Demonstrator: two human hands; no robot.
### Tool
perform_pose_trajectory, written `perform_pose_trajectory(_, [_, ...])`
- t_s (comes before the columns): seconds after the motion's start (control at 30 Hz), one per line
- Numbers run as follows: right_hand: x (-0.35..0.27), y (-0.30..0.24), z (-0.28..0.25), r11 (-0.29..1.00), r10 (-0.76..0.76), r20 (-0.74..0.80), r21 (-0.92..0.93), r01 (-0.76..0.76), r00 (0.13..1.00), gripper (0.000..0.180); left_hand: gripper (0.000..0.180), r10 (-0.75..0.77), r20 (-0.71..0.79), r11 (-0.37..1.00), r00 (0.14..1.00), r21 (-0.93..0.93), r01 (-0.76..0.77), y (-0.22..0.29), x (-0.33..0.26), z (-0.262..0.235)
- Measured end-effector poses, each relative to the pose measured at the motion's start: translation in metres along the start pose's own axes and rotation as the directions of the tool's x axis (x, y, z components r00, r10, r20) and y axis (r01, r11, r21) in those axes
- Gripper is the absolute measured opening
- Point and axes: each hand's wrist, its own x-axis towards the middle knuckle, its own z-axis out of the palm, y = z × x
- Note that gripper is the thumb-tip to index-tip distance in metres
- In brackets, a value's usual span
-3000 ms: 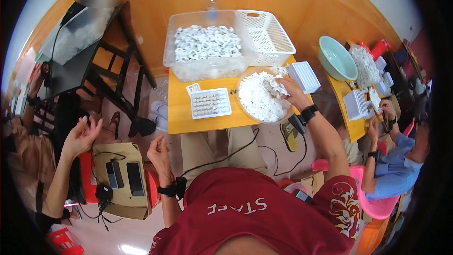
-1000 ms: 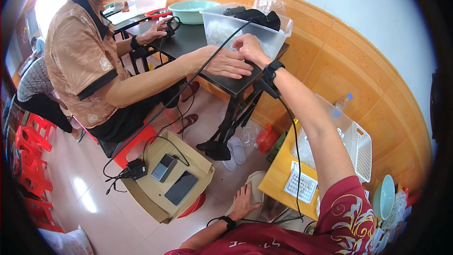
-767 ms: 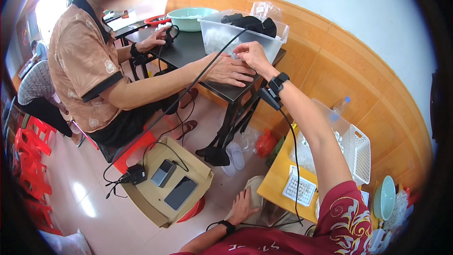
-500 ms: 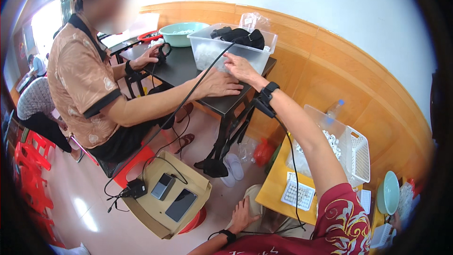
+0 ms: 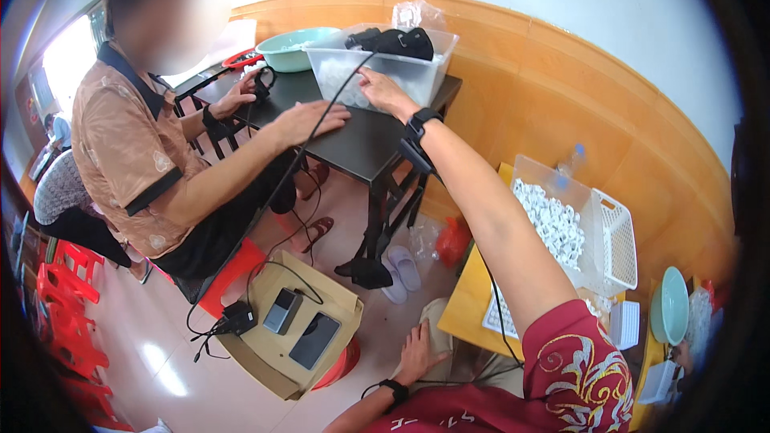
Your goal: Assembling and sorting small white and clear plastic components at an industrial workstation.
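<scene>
Now right hand (image 5: 383,88) nearer clear bin (image 5: 377,72)

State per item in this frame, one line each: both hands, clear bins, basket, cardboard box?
right hand: extended, fingertips on the clear bin
left hand: open, resting on own knee
clear bin: open, black items on top
second clear bin: filled with white pieces
white basket: looks empty
cardboard box: open, holding two devices

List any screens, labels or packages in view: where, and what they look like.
Two flat devices with dark screens: rectangular, grey and black, lying in an open cardboard box on the floor.
Clear plastic bag: crinkled, behind the clear tub that the right hand touches.
</scene>
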Motion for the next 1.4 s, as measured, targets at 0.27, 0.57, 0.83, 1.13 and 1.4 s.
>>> perform_pose_trajectory(0.27, [-0.130, -0.068, -0.075, 0.979, 0.006, 0.033, -0.203, 0.001, 0.999, 0.025, 0.094, 0.045, 0.085, 0.998, 0.995, -0.057, -0.041, -0.005, 0.000, 0.014])
perform_pose_trajectory(0.57, [-0.371, -0.089, -0.243, 0.841, 0.124, -0.249, -0.487, -0.234, 0.961, 0.019, 0.096, 0.203, 0.022, 0.978, 0.979, -0.045, -0.202, 0.004, 0.014, 0.038])
perform_pose_trajectory(0.83, [-0.500, -0.115, -0.287, 0.682, 0.671, -0.094, -0.311, -0.662, 0.735, 0.022, 0.099, 0.185, 0.044, 0.980, 0.982, -0.076, -0.182, 0.010, 0.013, 0.045])
perform_pose_trajectory(1.13, [-0.543, -0.104, -0.253, 0.817, 0.577, 0.166, -0.142, -0.559, 0.800, 0.023, 0.095, 0.237, 0.130, 0.969, 0.963, -0.105, -0.224, 0.015, -0.006, 0.039])
perform_pose_trajectory(1.4, [-0.592, -0.149, -0.195, 0.786, 0.422, 0.400, 0.287, -0.548, 0.814, 0.026, 0.048, -0.070, 0.606, 0.918, 0.792, -0.271, 0.288, -0.007, -0.007, -0.112])
